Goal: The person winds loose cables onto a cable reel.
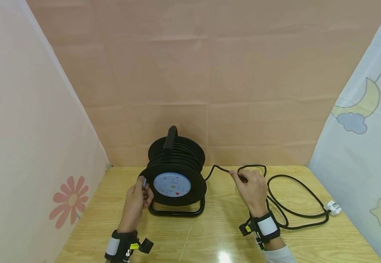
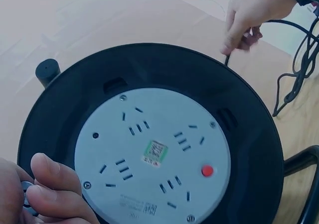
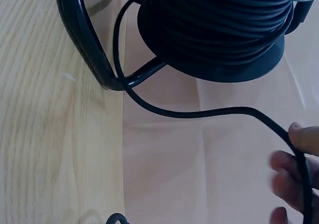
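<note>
A black cable reel (image 1: pixel 177 170) stands on the table, its grey socket panel (image 2: pixel 149 174) with a red button facing forward. Beside the left rim of the reel, my left hand (image 1: pixel 138 195) curls its fingers round a small grey knob (image 2: pixel 27 196), mostly covered by the fingers. To the right of the reel, my right hand (image 1: pixel 251 188) holds the black cable (image 3: pixel 194 114) that runs off the drum, the cable passing between thumb and fingers. Many turns of cable lie wound on the drum (image 3: pixel 219 30).
Loose loops of cable (image 1: pixel 295 215) lie on the right of the wooden table (image 1: pixel 223 223), ending in a white plug (image 1: pixel 333 208). The reel's black tube stand (image 1: pixel 177 213) rests on the table. A brown paper-like backdrop (image 1: pixel 206 80) rises behind, with pale printed sheets at both sides.
</note>
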### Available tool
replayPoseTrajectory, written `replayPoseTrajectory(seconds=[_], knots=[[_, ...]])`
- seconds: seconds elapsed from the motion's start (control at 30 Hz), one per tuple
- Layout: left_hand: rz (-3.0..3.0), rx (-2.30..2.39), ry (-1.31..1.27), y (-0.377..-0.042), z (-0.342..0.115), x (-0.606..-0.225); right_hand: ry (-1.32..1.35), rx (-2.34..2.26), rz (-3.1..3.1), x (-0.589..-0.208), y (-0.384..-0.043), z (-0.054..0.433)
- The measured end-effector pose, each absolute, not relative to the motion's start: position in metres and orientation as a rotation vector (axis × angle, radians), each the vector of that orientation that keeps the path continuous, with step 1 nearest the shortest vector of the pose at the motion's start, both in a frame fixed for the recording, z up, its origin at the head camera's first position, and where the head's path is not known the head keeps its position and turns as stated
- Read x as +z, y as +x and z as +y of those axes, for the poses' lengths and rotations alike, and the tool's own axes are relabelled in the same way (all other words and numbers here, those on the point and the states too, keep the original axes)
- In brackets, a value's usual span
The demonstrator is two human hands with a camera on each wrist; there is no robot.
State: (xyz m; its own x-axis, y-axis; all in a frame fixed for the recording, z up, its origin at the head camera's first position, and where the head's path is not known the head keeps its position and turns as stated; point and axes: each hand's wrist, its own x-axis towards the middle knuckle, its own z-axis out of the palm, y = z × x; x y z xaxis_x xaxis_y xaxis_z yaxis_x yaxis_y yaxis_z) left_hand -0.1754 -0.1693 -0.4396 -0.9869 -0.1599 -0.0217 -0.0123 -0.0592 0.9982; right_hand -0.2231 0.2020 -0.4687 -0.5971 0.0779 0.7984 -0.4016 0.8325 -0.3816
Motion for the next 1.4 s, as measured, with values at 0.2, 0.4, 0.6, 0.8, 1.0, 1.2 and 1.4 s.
replayPoseTrajectory(seconds=[0.2, 0.4, 0.6, 0.8, 1.0, 1.2, 1.4], knots=[[-2.057, -2.234, 0.180, -0.176, -0.165, -0.433, 0.257, 0.651, -2.129, -0.469, -0.224, 0.198], [-2.037, -2.247, 0.167, -0.177, -0.161, -0.429, 0.271, 0.652, -2.154, -0.469, -0.224, 0.195], [-2.008, -2.276, 0.162, -0.177, -0.155, -0.424, 0.274, 0.748, -2.215, -0.471, -0.221, 0.193], [-2.000, -2.287, 0.086, -0.176, -0.147, -0.418, 0.262, 0.789, -2.275, -0.476, -0.219, 0.192], [-1.992, -2.291, 0.041, -0.176, -0.138, -0.412, 0.302, 0.754, -2.278, -0.478, -0.221, 0.190], [-1.995, -2.290, 0.004, -0.175, -0.130, -0.407, 0.351, 0.748, -2.271, -0.481, -0.222, 0.186], [-1.999, -2.271, -0.035, -0.176, -0.122, -0.404, 0.369, 0.755, -2.334, -0.482, -0.221, 0.185]])
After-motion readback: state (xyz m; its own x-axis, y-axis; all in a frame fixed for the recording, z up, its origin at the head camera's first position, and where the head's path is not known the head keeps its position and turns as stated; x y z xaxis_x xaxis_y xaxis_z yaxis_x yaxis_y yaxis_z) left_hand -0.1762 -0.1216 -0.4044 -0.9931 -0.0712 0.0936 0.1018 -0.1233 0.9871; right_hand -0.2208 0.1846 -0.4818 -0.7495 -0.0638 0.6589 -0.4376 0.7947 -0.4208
